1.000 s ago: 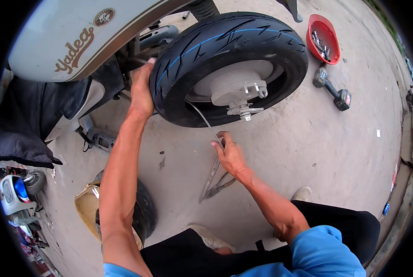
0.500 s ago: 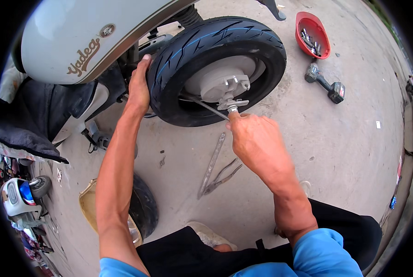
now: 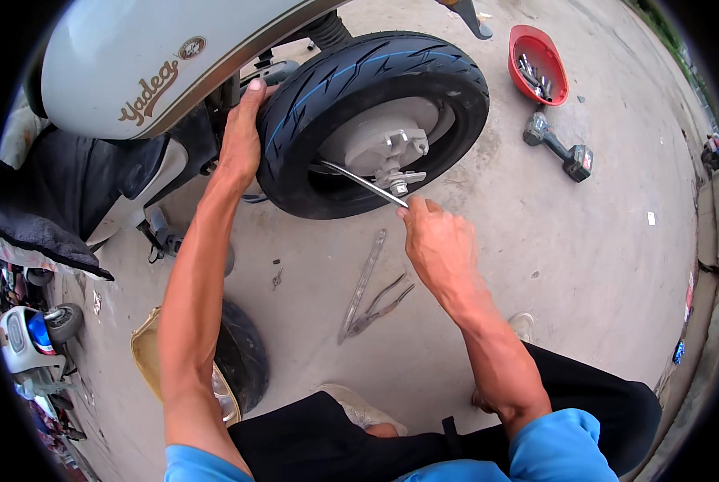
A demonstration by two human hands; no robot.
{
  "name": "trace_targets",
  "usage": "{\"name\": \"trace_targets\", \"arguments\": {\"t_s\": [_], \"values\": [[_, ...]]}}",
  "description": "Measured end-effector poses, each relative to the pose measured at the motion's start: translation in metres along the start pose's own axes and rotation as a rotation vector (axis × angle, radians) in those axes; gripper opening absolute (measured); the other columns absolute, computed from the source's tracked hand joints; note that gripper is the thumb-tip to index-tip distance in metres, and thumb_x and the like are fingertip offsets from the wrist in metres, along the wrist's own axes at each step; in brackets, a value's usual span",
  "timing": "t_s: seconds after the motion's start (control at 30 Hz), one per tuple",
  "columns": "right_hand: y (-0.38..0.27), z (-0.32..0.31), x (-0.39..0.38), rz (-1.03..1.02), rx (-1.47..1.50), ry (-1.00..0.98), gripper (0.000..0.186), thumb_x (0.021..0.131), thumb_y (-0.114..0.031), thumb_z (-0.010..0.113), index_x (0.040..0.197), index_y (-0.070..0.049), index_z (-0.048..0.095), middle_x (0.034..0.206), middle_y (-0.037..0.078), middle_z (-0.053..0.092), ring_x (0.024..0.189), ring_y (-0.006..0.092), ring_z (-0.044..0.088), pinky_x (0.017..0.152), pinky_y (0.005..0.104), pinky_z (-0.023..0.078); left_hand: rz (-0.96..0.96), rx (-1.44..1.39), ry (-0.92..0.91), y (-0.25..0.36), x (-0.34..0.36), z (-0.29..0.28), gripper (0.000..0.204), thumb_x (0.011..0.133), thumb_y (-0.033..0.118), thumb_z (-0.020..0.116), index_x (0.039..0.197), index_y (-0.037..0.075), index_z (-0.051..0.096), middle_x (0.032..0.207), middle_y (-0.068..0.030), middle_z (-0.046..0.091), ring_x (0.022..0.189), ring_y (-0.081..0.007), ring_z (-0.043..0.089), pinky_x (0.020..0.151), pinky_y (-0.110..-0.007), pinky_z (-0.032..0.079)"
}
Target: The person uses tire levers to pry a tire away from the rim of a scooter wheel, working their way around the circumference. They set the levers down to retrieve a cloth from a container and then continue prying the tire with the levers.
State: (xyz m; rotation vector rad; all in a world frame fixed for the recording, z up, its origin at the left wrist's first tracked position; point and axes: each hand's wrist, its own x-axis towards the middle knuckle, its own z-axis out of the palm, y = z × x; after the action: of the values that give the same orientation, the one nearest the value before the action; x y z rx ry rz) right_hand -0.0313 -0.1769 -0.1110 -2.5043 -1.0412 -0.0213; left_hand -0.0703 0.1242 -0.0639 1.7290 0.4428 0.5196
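Note:
A black tyre [image 3: 295, 145] with a blue line along its tread sits around the grey wheel hub [image 3: 363, 140] of a white scooter [image 3: 166, 56]. Against the tyre's left side, my left hand [image 3: 242, 136] grips it, thumb up; its other fingers are mostly hidden. My right hand [image 3: 444, 245] is closed around the near end of a thin metal tyre lever [image 3: 361, 183]. The lever slants up and left, its far end inside the tyre's near rim edge. Just beyond my right hand, the axle end [image 3: 399, 187] juts from the hub.
On the ground nearer me lie another flat metal bar [image 3: 362, 285] and pliers [image 3: 379, 309]. A red helmet [image 3: 561, 88] holding metal sockets and a cordless impact wrench [image 3: 559, 147] lie at the far right. By my left forearm are a black tyre [image 3: 247, 357] and a yellowish container [image 3: 145, 353].
My right hand has shifted slightly down off the axle end, and more of the lever shows. My left hand stays on the tyre. The whole view has shifted slightly.

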Motion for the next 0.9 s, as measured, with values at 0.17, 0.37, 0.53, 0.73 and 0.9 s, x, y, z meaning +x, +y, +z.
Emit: {"name": "trace_targets", "arguments": {"t_s": [0.17, 0.37, 0.53, 0.73, 0.9], "values": [[-0.026, -0.085, 0.041, -0.308, -0.303, -0.079, 0.014, 0.098, -0.014, 0.058, 0.092, -0.002, 0.06, 0.073, 0.018, 0.066, 0.062, 0.034, 0.068, 0.056, 0.0444, 0.053, -0.137, -0.325, 0.063, -0.052, -0.026, -0.005, 0.07, 0.105, 0.057, 0.035, 0.128, -0.002, 0.064, 0.124, -0.0129, 0.067, 0.118, -0.0174, 0.06, 0.107, -0.031, 0.04], [-0.002, -0.054, 0.028, -0.175, -0.145, -0.113, 0.016, 0.1, -0.017, 0.055, 0.096, -0.002, 0.059, 0.065, 0.021, 0.063, 0.063, 0.0397, 0.066, 0.057, 0.0497, 0.05, -0.295, -0.689, 0.214, -0.088, -0.067, 0.016, 0.065, 0.105, 0.058, 0.036, 0.144, 0.009, 0.052, 0.143, -0.0043, 0.059, 0.132, -0.0194, 0.053, 0.115, -0.034, 0.037], [0.004, -0.009, 0.009, -0.02, 0.062, -0.218, 0.022, 0.101, -0.02, 0.055, 0.088, -0.001, 0.054, 0.066, 0.019, 0.066, 0.065, 0.0407, 0.068, 0.057, 0.0514, 0.051, -0.286, -0.716, 0.265, -0.096, -0.064, 0.019, 0.061, 0.104, 0.057, 0.038, 0.141, 0.012, 0.054, 0.143, -0.0042, 0.058, 0.13, -0.0195, 0.054, 0.112, -0.036, 0.04], [0.003, -0.076, 0.052, -0.274, -0.198, -0.14, 0.018, 0.099, -0.017, 0.056, 0.095, 0.0, 0.06, 0.067, 0.02, 0.066, 0.063, 0.04, 0.068, 0.055, 0.049, 0.052, -0.255, -0.761, 0.31, -0.101, -0.06, 0.02, 0.056, 0.103, 0.053, 0.042, 0.137, 0.011, 0.056, 0.136, -0.0041, 0.063, 0.125, -0.0188, 0.058, 0.11, -0.035, 0.042], [-0.006, -0.102, 0.061, -0.394, -0.333, -0.204, 0.023, 0.098, -0.016, 0.057, 0.087, 0.003, 0.061, 0.067, 0.021, 0.066, 0.064, 0.0413, 0.068, 0.054, 0.0495, 0.052, -0.218, -0.664, 0.305, -0.089, -0.058, 0.014, 0.056, 0.103, 0.053, 0.043, 0.135, 0.01, 0.057, 0.132, -0.0049, 0.065, 0.121, -0.0187, 0.06, 0.108, -0.034, 0.043]]}}
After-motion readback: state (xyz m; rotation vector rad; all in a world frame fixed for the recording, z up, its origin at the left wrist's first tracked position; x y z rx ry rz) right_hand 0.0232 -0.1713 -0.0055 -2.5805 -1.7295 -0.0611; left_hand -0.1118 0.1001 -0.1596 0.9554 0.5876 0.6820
